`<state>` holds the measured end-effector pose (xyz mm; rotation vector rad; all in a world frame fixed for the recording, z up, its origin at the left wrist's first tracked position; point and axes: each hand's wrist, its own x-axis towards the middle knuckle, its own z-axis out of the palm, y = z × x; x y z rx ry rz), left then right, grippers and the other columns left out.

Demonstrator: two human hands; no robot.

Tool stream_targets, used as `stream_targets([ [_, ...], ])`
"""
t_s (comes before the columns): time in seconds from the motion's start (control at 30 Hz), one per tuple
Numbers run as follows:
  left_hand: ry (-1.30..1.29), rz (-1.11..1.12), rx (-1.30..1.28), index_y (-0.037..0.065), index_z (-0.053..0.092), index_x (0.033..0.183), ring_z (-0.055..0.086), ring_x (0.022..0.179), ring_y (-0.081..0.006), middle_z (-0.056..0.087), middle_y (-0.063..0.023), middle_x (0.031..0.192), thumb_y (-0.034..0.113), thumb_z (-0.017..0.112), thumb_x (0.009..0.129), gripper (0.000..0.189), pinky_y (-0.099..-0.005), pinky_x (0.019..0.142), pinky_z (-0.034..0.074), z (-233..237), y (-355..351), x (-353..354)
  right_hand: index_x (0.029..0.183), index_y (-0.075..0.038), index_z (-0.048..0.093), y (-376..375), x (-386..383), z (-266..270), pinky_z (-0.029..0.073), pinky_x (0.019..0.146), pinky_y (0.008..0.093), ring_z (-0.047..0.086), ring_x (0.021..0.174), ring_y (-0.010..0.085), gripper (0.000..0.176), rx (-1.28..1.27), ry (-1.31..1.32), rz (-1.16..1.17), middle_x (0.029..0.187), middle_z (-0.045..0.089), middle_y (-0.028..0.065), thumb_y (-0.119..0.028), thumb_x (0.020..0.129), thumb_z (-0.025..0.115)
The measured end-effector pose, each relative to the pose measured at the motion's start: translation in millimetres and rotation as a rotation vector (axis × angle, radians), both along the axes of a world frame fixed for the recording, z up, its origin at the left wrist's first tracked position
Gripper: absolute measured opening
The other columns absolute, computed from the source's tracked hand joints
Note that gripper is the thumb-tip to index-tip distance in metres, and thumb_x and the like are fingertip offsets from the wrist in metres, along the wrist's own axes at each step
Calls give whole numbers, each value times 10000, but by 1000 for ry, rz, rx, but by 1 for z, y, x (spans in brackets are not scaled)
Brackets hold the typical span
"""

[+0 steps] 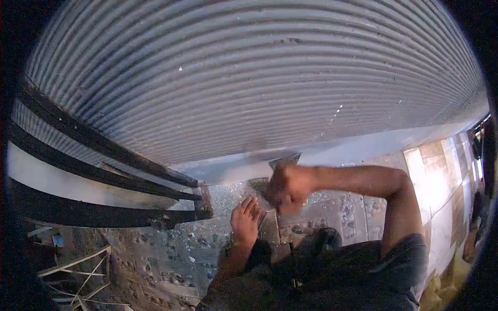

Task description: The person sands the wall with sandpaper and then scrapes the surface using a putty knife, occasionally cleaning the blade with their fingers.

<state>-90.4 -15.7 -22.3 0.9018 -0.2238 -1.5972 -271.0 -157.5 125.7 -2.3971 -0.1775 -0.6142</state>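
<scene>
Right hand: grip clenched in a fist around a flat-bladed metal tool. The grey blade sticks up out of the fist and reaches the pale ledge at the foot of the corrugated metal sheet. Tool is motion-blurred, so I can't tell its exact type. Right arm is bent, coming in from the right.

Left hand: grip wide, holding nothing. It lies flat with the fingers spread on the tiled floor, just below and left of the right fist and close to it. I can't tell if they touch.

Around them:
- Pale crumbly debris on the floor between the left hand and the ledge.
- Dark beams running along the sheet at left.
- Light metal frame at lower left, well apart from both hands.
</scene>
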Motion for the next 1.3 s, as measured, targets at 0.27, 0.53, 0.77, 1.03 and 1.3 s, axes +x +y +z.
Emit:
stream_targets([
  [0.27,-13,48,-124,7,442,1260,431,1193,-247,468,-115,1289,346,375,928,480,-404,969,362,8,-2,-12,594,-113,498,11,16,40,440,480,365,545,533,250,224,-252,-135,110,556,498,49,-252,683,650],
  [0.53,403,138,-63,62,472,1242,469,1152,-266,510,-107,1248,342,380,924,433,-417,1000,343,-45,24,-21,630,-91,537,7,23,29,466,502,392,583,580,277,198,-149,-128,217,617,564,87,-258,663,638],
  [0.77,367,62,76,43,452,1232,474,1143,-276,520,-115,1222,348,369,927,440,-435,1010,329,-15,7,-17,562,-74,494,35,22,18,444,479,406,529,488,249,223,-197,-12,203,544,513,64,-214,594,666],
  [1.03,242,56,-494,17,422,1251,469,1146,-288,523,-115,1217,372,337,934,484,-432,1004,327,-11,12,-34,604,-76,508,17,28,34,436,440,357,529,478,255,233,-131,-242,125,547,503,69,-247,664,655],
  [1.3,250,-7,-228,9,414,1266,442,1174,-288,505,-111,1244,352,362,930,483,-405,1020,301,24,2,-30,727,-70,586,20,20,32,495,578,365,591,630,263,244,-101,-112,130,688,600,78,-300,683,654],
])
